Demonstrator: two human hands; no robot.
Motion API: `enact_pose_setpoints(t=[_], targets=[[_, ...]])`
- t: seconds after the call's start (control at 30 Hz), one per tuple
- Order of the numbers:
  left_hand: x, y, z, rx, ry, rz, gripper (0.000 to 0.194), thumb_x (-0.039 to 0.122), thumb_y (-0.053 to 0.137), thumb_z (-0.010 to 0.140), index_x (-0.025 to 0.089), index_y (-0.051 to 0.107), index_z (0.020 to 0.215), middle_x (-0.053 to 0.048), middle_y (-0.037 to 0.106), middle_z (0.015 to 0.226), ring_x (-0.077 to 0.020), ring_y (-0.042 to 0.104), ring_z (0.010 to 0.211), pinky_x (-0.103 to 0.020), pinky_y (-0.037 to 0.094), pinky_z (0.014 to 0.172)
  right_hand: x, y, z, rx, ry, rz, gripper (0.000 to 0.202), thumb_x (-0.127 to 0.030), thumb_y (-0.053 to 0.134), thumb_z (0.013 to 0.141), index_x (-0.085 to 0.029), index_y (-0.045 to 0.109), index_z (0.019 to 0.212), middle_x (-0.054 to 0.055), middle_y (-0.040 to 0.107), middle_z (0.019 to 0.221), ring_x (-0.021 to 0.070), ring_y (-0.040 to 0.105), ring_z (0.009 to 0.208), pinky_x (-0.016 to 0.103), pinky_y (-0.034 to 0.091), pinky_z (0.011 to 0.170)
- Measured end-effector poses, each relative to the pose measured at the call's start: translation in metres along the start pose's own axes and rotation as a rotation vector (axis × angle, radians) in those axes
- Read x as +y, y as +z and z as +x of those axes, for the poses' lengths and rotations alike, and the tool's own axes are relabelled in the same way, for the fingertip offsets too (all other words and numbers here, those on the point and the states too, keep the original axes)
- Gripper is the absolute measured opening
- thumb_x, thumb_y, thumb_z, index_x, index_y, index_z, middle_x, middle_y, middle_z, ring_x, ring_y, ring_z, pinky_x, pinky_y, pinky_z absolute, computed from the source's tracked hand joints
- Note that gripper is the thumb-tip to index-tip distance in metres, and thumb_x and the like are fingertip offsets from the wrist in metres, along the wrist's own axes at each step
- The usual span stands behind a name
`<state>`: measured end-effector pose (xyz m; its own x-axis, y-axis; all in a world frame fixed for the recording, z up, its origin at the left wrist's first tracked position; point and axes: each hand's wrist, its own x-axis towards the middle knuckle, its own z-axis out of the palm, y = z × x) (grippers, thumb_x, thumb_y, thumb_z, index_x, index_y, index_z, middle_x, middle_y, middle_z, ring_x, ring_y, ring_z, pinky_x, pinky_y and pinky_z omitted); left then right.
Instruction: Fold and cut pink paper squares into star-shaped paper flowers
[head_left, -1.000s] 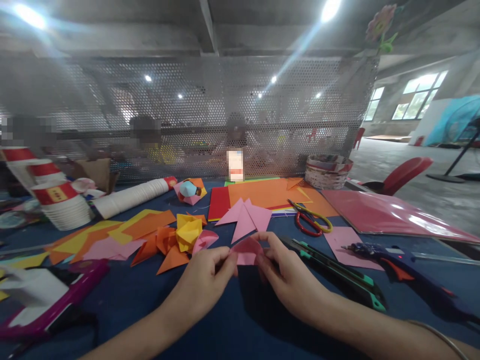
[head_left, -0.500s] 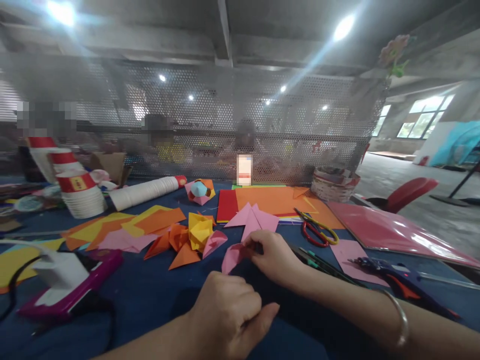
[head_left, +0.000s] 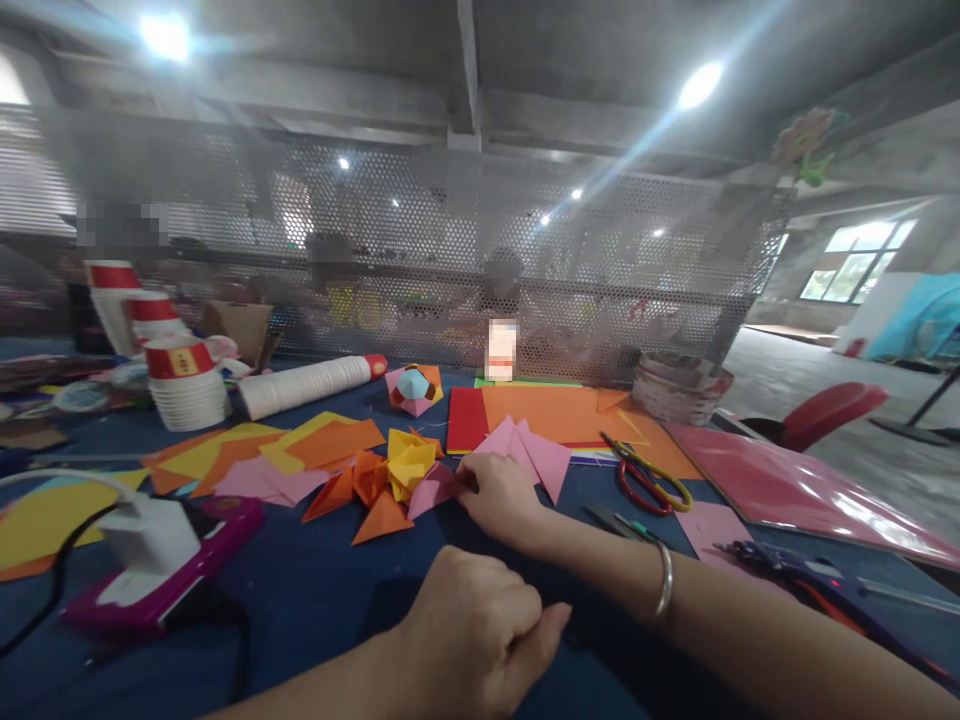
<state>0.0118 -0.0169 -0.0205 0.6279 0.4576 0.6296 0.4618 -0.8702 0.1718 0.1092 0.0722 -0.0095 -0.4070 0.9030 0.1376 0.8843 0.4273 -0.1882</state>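
Note:
My right hand [head_left: 499, 495], with a silver bangle on the wrist, has its fingers pinched at the right end of a pink folded petal [head_left: 433, 490]. That petal lies beside a yellow folded piece [head_left: 410, 463] and orange folded pieces [head_left: 379, 515]. Behind the hand are more pink folded pieces [head_left: 544, 458]. Nearer to me, my left hand [head_left: 476, 625] hangs over the blue table with curled fingers and the thumb pointing right; whatever its fingers may hold is hidden.
Scissors [head_left: 649, 480], a glue gun [head_left: 795, 570] and a pink board [head_left: 795, 480] lie right. Stacked paper cups [head_left: 184, 390], a purple power strip [head_left: 161, 590] and coloured paper [head_left: 247, 455] are left. A basket [head_left: 679, 388] stands behind.
My right hand has moved left and slightly forward, and the pink petal that it pinched now lies against the yellow and orange pieces. The view has shifted slightly. My left hand keeps its curled pose.

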Motion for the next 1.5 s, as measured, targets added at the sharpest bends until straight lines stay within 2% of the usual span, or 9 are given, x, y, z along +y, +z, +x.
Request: enact_pose_setpoints(t=[0.2,0.4,0.57,0.77,0.9,1.0,1.13,1.33,1.5], targets=[[-0.002,0.002,-0.003,-0.015,-0.033,0.006,0.041,0.027,0.044,0.091,0.017,0.047,0.051,0.0,0.055,0.045,-0.0098,0.049,0.042,-0.031,0.018,0.045,-0.002,0.002,0.004,-0.016,-0.023,-0.033,0.03,-0.034,0.054,0.091,-0.016,0.054,0.116,0.007,0.057,0.115,0.0194,0.059,0.096,0.04,0.05,0.081],[-0.004,0.003,-0.001,-0.02,-0.052,-0.012,0.042,0.025,0.043,0.091,0.018,0.044,0.05,0.0,0.054,0.046,-0.0091,0.048,0.042,-0.029,0.021,0.047,0.025,-0.032,0.001,-0.039,-0.026,-0.055,0.032,-0.033,0.055,0.091,-0.016,0.053,0.118,0.008,0.056,0.117,0.0205,0.058,0.099,0.041,0.05,0.082],[-0.003,0.003,-0.001,-0.044,-0.083,-0.034,0.044,0.027,0.043,0.091,0.017,0.04,0.048,0.001,0.051,0.045,-0.0088,0.045,0.042,-0.029,0.02,0.048,0.079,-0.061,0.002,-0.016,0.218,-0.137,0.032,-0.033,0.055,0.091,-0.017,0.053,0.118,0.008,0.055,0.118,0.0205,0.058,0.099,0.041,0.05,0.083],[-0.005,0.006,-0.002,-0.09,-0.112,-0.077,0.045,0.028,0.042,0.092,0.017,0.036,0.048,0.002,0.045,0.044,-0.0083,0.04,0.041,-0.03,0.018,0.048,0.119,-0.062,-0.004,-0.039,0.459,-0.135,0.03,-0.033,0.053,0.092,-0.018,0.054,0.117,0.008,0.056,0.118,0.0196,0.058,0.098,0.04,0.05,0.082],[-0.003,0.002,0.001,-0.117,-0.128,-0.131,0.041,0.027,0.042,0.091,0.018,0.045,0.052,0.001,0.05,0.049,-0.0104,0.047,0.047,-0.028,0.026,0.049,0.121,-0.059,-0.006,-0.056,0.465,-0.065,0.029,-0.034,0.053,0.092,-0.018,0.055,0.116,0.007,0.056,0.117,0.0197,0.059,0.097,0.039,0.05,0.082],[-0.001,-0.003,0.004,-0.14,-0.127,-0.205,0.023,0.026,0.042,0.092,0.018,0.063,0.086,-0.003,0.066,0.08,-0.0135,0.062,0.076,-0.023,0.045,0.067,0.118,-0.058,-0.006,-0.027,0.441,-0.016,0.03,-0.034,0.054,0.091,-0.017,0.055,0.116,0.007,0.056,0.117,0.0205,0.059,0.098,0.04,0.05,0.082],[-0.001,-0.006,0.002,-0.279,-0.259,-0.348,0.05,0.042,0.04,0.094,0.021,0.037,0.139,-0.008,0.044,0.142,-0.021,0.041,0.129,-0.035,0.036,0.106,0.113,-0.062,-0.007,0.061,0.404,0.047,0.03,-0.034,0.054,0.091,-0.017,0.055,0.116,0.007,0.056,0.117,0.0207,0.059,0.098,0.04,0.05,0.082],[-0.006,0.003,-0.001,-0.245,-0.629,-0.421,0.07,0.056,0.04,0.088,0.013,0.03,0.142,-0.014,0.026,0.15,-0.0304,0.017,0.14,-0.053,0.016,0.112,0.104,-0.075,-0.03,0.236,0.314,0.161,0.03,-0.034,0.054,0.091,-0.016,0.055,0.115,0.007,0.057,0.115,0.0193,0.059,0.095,0.039,0.051,0.08],[-0.009,0.003,0.005,-0.089,-0.703,-0.522,0.06,0.053,0.042,0.089,0.015,0.036,0.136,-0.017,0.036,0.144,-0.0303,0.028,0.135,-0.052,0.018,0.111,0.087,-0.075,-0.066,0.344,0.16,0.248,0.018,-0.029,0.046,0.095,-0.015,0.057,0.095,0.001,0.063,0.084,0.0133,0.061,0.075,0.028,0.05,0.068]])
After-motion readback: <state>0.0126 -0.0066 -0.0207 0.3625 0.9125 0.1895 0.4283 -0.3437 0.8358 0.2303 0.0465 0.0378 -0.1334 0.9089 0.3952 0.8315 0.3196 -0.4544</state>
